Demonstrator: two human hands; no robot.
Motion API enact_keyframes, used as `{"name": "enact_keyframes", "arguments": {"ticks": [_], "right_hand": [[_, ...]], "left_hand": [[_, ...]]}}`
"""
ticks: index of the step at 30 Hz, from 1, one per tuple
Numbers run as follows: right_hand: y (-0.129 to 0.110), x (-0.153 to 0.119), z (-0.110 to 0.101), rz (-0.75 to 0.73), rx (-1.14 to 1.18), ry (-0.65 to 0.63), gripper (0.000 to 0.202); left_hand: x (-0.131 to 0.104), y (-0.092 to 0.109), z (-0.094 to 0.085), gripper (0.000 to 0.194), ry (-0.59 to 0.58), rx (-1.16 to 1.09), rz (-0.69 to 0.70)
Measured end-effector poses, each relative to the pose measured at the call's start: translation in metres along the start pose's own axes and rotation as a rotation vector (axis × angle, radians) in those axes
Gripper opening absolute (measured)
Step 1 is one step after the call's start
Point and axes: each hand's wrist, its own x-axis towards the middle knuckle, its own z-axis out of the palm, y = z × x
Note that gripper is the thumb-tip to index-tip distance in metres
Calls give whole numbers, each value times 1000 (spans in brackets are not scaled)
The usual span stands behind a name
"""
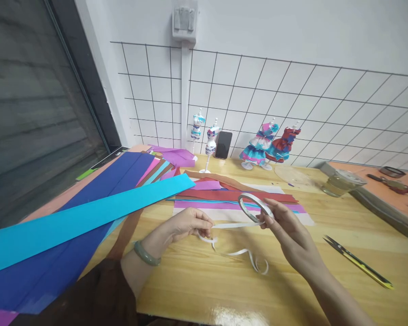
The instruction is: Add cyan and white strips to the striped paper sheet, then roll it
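Observation:
A roll of narrow white tape [255, 206] is held up by my right hand [287, 226], its fingers and thumb closed on the near right side of the ring. From the roll a white strip [236, 225] runs left, stretched straight to my left hand [192, 222]. That hand pinches the strip between thumb and fingertips, and a short curled end [207, 238] hangs below it. Loose on the wood beneath lies another curled white strip [248, 253]. Both hands are a little above the table.
Coloured paper strips [238, 195] lie behind my hands; a long turquoise strip [98, 203] and dark blue paper [122, 176] cover the left. Yellow-handled snips [358, 262] rest at right. Small dress forms [211, 140], a phone [223, 145] and a glass cup [342, 181] stand farther back.

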Motion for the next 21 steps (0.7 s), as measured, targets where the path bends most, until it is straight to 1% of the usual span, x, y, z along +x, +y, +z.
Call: {"name": "enact_keyframes", "arguments": {"ticks": [4,8,11,15,18,21], "right_hand": [[0,-6,-4,43,46,28,34],[0,-10,-2,61,95,22,35],[-2,-12,1,46,117,-2,34],[-6,-13,4,16,122,-36,33],[-7,-13,5,5,137,-36,33],[-8,-13,6,-3,145,-34,32]], "left_hand": [[-4,3,-2,23,-42,25,0],[-8,5,0,42,-172,81,12],[-7,5,3,46,-248,150,5],[-3,0,5,45,-254,221,-19],[-2,-3,7,44,-222,260,-34],[-3,-2,9,37,-182,279,-37]]}}
